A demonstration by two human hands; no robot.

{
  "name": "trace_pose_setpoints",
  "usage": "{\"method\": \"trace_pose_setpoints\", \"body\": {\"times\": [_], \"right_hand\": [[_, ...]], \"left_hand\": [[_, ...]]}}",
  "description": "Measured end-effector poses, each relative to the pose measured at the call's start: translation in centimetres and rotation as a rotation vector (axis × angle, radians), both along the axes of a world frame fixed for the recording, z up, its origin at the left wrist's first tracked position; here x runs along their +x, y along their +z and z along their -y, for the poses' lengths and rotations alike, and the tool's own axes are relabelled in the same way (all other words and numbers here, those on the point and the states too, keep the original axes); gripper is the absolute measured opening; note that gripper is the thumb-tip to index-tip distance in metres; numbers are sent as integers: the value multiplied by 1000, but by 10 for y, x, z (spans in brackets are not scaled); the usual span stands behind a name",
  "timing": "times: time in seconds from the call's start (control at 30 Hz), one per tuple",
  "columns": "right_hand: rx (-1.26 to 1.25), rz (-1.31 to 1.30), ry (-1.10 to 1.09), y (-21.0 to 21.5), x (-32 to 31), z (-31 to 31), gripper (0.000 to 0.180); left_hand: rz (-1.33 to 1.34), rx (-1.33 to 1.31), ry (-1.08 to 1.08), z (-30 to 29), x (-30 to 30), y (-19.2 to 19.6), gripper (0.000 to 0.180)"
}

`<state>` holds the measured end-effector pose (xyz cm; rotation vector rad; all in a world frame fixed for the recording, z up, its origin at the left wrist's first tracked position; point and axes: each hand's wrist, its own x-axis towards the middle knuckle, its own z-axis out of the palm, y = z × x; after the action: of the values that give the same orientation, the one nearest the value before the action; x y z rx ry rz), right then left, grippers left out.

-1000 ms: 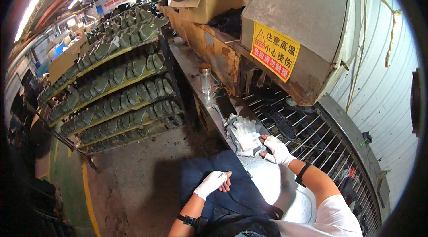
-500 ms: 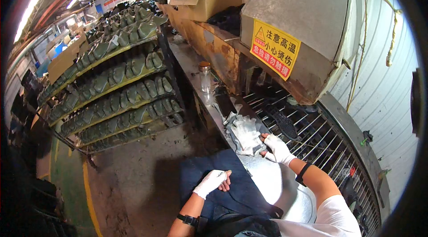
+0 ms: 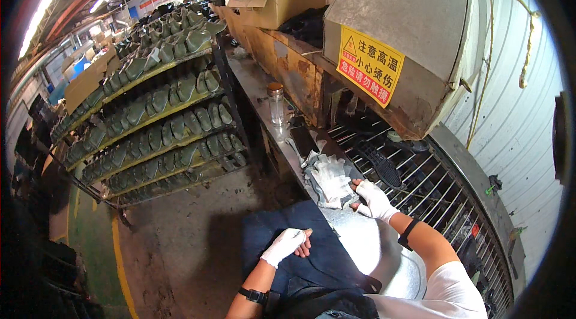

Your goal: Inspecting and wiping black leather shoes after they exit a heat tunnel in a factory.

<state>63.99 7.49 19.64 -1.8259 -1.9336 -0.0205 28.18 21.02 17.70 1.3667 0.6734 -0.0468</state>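
Note:
My right hand (image 3: 373, 198), in a white glove, rests on the metal ledge (image 3: 360, 241) beside a pile of white gloves (image 3: 330, 180), fingertips touching the pile. My left hand (image 3: 287, 246), also in a white glove with bare fingertips, lies loosely curled on my dark blue apron (image 3: 300, 241) over my lap, holding nothing. A black shoe sole (image 3: 378, 163) lies on the wire conveyor (image 3: 420, 193) just beyond my right hand.
A large metal oven hood with a yellow warning sign (image 3: 369, 66) hangs over the conveyor. A clear jar with a brown lid (image 3: 276, 103) stands on the ledge. Racks of green-grey shoe soles (image 3: 150, 109) fill the left. Cardboard boxes (image 3: 276, 4) sit on top at the back.

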Motion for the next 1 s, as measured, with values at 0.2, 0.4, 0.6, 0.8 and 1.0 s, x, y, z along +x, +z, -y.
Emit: {"method": "trace_pose_setpoints", "body": {"times": [0.2,0.4,0.6,0.8,1.0], "right_hand": [[-6,-4,4,1,0,1,67],[-1,3,2,0,0,0,66],[2,2,4,-1,0,-1,66],[-5,-3,-5,-3,1,-1,66],[-22,-6,-8,-3,1,-1,65]], "left_hand": [[-7,-1,1,1,1,1,57],[-10,-12,5,0,0,-1,57],[-7,-8,7,0,0,-1,57],[-9,-5,-6,-1,0,-2,57],[-1,6,-10,0,0,-2,57]]}}
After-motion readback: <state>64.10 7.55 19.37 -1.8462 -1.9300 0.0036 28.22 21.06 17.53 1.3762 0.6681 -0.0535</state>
